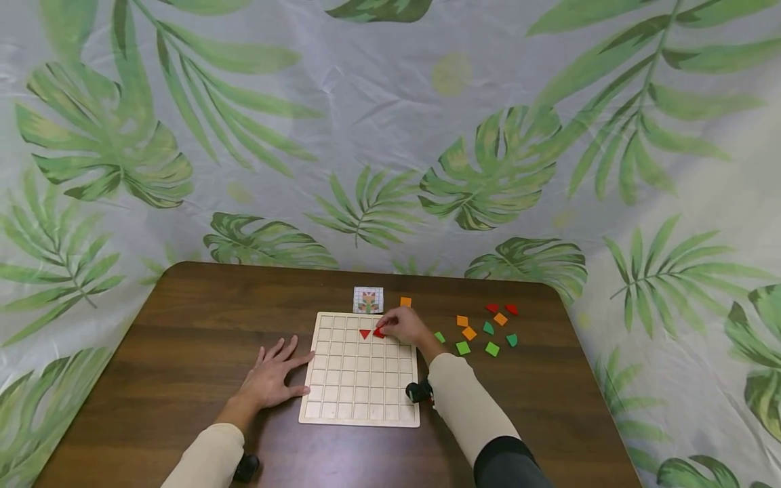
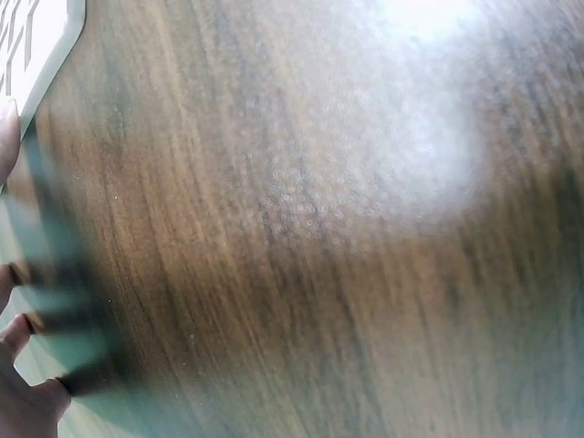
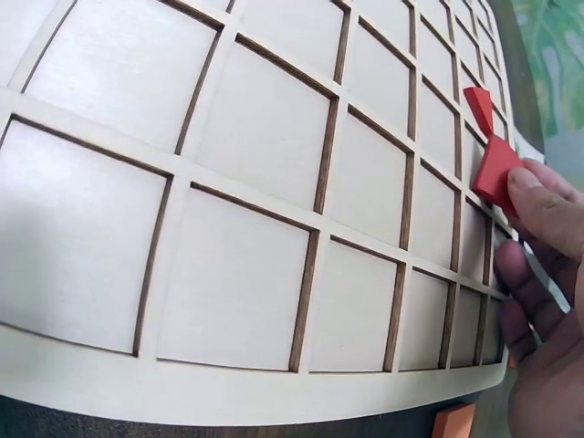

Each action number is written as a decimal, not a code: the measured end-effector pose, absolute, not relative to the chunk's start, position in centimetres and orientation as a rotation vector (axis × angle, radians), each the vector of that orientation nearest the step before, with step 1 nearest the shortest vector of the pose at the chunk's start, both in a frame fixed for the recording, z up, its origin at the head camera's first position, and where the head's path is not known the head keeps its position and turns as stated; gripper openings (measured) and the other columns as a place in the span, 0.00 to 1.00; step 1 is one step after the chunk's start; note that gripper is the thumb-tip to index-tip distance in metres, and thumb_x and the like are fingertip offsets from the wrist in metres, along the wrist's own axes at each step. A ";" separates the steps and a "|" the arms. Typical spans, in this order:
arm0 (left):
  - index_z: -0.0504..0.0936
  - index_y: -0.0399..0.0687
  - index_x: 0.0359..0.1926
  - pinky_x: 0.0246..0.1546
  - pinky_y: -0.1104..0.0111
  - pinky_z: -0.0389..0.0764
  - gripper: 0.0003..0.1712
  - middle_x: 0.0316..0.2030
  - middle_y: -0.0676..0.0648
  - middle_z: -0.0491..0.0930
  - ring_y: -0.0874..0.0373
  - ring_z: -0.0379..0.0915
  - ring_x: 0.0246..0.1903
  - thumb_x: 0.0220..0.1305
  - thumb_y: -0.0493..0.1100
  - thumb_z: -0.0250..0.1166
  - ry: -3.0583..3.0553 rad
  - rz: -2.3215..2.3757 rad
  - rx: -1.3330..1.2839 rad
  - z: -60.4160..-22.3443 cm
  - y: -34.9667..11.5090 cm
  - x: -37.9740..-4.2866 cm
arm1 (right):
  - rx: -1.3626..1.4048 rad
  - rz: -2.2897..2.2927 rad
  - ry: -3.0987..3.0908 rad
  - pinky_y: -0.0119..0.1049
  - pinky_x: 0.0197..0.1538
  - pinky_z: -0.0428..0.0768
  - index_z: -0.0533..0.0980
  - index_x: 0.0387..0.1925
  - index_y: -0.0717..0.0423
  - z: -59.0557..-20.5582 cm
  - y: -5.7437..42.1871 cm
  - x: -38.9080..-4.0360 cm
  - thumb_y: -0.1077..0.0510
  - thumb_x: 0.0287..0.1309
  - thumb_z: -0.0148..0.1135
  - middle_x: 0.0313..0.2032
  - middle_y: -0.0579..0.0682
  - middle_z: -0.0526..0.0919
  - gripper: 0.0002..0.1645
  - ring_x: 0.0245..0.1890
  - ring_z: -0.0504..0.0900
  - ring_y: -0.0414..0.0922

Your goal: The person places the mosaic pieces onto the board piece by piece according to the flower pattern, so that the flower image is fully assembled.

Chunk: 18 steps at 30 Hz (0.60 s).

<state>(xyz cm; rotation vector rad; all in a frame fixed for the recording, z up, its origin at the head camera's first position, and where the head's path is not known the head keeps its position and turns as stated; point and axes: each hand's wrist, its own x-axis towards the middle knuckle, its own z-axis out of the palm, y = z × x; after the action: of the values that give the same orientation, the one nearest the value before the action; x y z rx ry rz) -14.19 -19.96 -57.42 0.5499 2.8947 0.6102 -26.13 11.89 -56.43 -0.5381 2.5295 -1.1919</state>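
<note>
A pale wooden grid board (image 1: 346, 417) lies on the dark table, divided into square recesses. My right hand (image 1: 403, 325) is over its upper part and pinches a red piece (image 3: 495, 170) between thumb and fingers. Just left of that piece, a red triangle (image 1: 365, 333) sits in a cell of the board. My left hand (image 1: 270, 381) rests with spread fingers at the board's left edge, its thumb and index finger touching the edge. In the left wrist view only some fingertips (image 2: 53, 398) and a corner of the board show.
A small printed pattern card (image 1: 369, 299) lies behind the board, with an orange square (image 1: 405, 301) beside it. To the right are scattered orange squares (image 1: 468, 333), green squares (image 1: 463, 348), green rounded pieces (image 1: 512, 339) and red pieces (image 1: 511, 310). A leaf-print curtain (image 1: 366, 135) hangs behind the table.
</note>
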 end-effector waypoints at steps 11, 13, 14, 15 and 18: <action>0.72 0.58 0.66 0.63 0.32 0.45 0.41 0.70 0.34 0.56 0.31 0.49 0.68 0.52 0.62 0.69 2.910 0.626 0.570 -57.3 -19.9 -14.1 | -0.612 -1.132 2.546 0.29 0.33 0.72 0.86 0.34 0.60 -56.4 11.8 -26.0 0.65 0.57 0.66 0.33 0.49 0.83 0.05 0.29 0.72 0.39; 0.72 0.58 0.66 0.63 0.32 0.45 0.41 0.70 0.34 0.57 0.31 0.49 0.68 0.52 0.63 0.69 2.911 0.626 0.568 -57.4 -19.9 -14.1 | -0.615 -1.124 2.544 0.29 0.33 0.72 0.86 0.35 0.60 -56.4 11.8 -26.0 0.65 0.57 0.66 0.33 0.49 0.82 0.05 0.29 0.71 0.40; 0.72 0.58 0.66 0.62 0.32 0.45 0.41 0.70 0.34 0.57 0.31 0.49 0.68 0.52 0.63 0.69 2.913 0.624 0.571 -57.4 -19.9 -14.1 | -0.622 -1.127 2.541 0.29 0.33 0.72 0.86 0.35 0.60 -56.4 11.8 -25.9 0.65 0.57 0.66 0.33 0.49 0.82 0.05 0.29 0.72 0.40; 0.72 0.58 0.66 0.63 0.32 0.45 0.41 0.71 0.34 0.57 0.32 0.49 0.69 0.52 0.63 0.69 2.910 0.627 0.564 -57.4 -19.9 -14.1 | -0.626 -1.126 2.539 0.30 0.33 0.72 0.86 0.35 0.60 -56.4 11.8 -26.0 0.65 0.58 0.66 0.33 0.49 0.82 0.05 0.29 0.72 0.39; 0.72 0.58 0.66 0.63 0.32 0.45 0.41 0.71 0.35 0.57 0.32 0.49 0.69 0.52 0.64 0.68 2.910 0.620 0.563 -57.3 -19.9 -14.1 | -0.634 -1.132 2.530 0.30 0.33 0.72 0.86 0.35 0.59 -56.6 11.8 -26.0 0.65 0.58 0.66 0.33 0.48 0.82 0.05 0.29 0.72 0.39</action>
<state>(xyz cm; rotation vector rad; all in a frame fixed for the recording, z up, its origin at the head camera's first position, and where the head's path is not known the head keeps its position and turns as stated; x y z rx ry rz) -14.06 -19.88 -57.33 0.5634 2.9102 0.6200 -25.99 11.85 -56.58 -0.6340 2.5302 -1.1317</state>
